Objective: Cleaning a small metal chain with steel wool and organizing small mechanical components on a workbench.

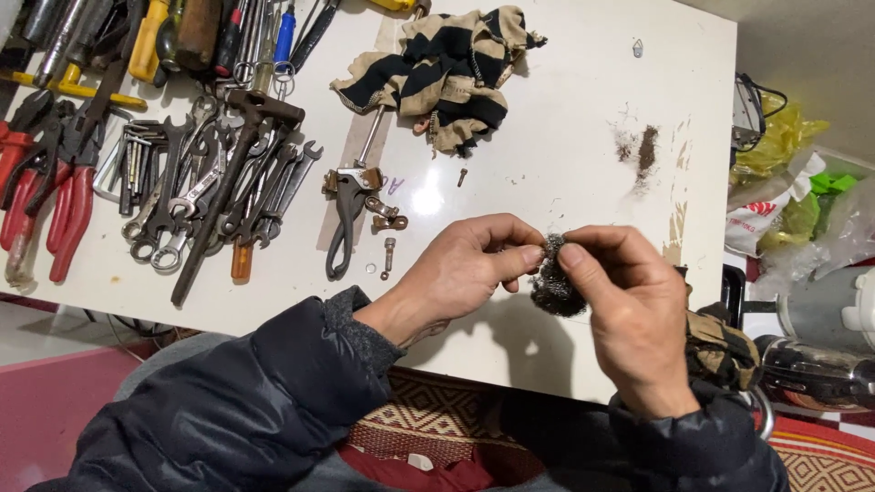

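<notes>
My left hand (465,269) and my right hand (629,310) meet over the near edge of a white table (565,118). Both pinch a small wad of dark steel wool (554,290) between thumb and fingers. Whether a small part sits inside the wool is hidden. Just left of my hands lie a dismantled rusty plier-like tool (351,214), a bolt (389,255) and a small washer (370,268).
A pile of spanners (210,196), red-handled pliers (64,196) and screwdrivers (246,36) fills the table's left. A striped beige-and-black rag (456,64) lies at the top centre, rust dust (645,146) to the right. Plastic bags (784,182) and a dark container (811,369) stand beyond the right edge.
</notes>
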